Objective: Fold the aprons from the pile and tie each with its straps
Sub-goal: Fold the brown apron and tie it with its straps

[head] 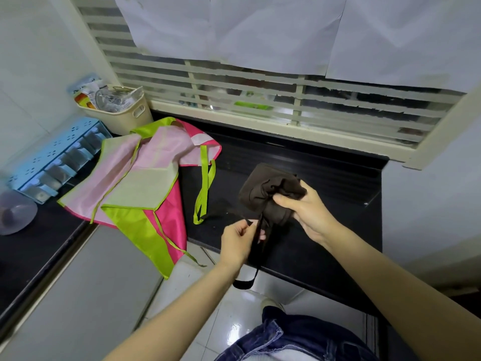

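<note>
I see a folded brown apron (265, 194) on the black counter (325, 178), my right hand (309, 212) clamped on it. My left hand (238, 242) pinches its strap (256, 246). Left of it lies a pink-green apron (140, 178).

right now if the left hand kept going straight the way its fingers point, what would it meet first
Probably the thin dark brown strap it is already pinching; beyond that, the bunched dark brown fabric apron held by the right hand. The left hand points up-right; depth is unclear.
</note>
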### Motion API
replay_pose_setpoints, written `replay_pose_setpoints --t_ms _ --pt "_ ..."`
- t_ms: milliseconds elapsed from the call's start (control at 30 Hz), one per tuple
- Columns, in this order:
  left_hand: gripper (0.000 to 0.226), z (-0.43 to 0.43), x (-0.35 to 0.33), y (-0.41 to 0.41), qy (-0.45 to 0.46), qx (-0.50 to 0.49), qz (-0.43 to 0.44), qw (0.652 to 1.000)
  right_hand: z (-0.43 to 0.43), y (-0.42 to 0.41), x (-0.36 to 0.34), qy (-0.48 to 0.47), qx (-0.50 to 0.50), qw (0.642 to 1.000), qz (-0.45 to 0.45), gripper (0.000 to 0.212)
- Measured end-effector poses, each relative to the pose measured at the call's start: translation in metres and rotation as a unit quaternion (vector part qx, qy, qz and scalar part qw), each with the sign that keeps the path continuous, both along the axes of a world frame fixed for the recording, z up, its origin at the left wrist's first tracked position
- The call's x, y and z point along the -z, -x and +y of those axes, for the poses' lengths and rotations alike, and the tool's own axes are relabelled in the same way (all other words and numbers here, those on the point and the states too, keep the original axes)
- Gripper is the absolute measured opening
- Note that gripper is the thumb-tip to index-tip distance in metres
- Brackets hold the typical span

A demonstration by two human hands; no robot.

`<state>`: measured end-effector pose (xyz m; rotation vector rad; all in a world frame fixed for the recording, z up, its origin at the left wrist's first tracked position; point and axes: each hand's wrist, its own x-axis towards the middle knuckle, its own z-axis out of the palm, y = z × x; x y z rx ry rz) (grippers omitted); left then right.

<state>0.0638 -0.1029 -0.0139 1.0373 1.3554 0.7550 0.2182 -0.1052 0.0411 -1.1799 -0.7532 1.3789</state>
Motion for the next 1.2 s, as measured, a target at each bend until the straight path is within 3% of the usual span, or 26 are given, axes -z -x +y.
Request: replay_pose_setpoints --t_ms 133,267,500,733,867,1033,1200 --pt "0.025 -0.018 -0.003 0.002 -0.129 -0.045 0.050 0.989 0.005 0.000 0.004 0.020 0.058 0.997 -0.042 0.031" --pt "0.018 -0.019 -0.018 0.006 -0.234 -0.017 0.064 0.970 0.006 0.004 0.009 0.009 0.068 0.993 -0.095 0.031" --pt "0.017 0.003 -0.040 0.012 -0.420 0.081 0.152 0.891 -0.001 0.011 0.021 0.014 0.055 0.983 -0.172 0.028" --pt "0.026 0.011 -0.041 -0.002 -0.358 0.062 0.128 0.923 -0.016 0.020 0.035 0.040 0.056 0.981 -0.180 0.030" --pt "0.024 0.018 -0.033 -0.006 -0.340 0.118 0.163 0.919 -0.025 0.017 0.043 0.048 0.025 0.958 -0.282 0.030" --pt "0.022 0.025 -0.033 -0.011 -0.243 0.222 0.189 0.925 -0.033 0.009 0.041 0.041 -0.007 0.912 -0.409 0.030" --pt "0.022 0.022 -0.035 -0.019 -0.155 0.230 0.204 0.939 -0.036 0.004 0.046 0.044 -0.038 0.921 -0.386 0.037"
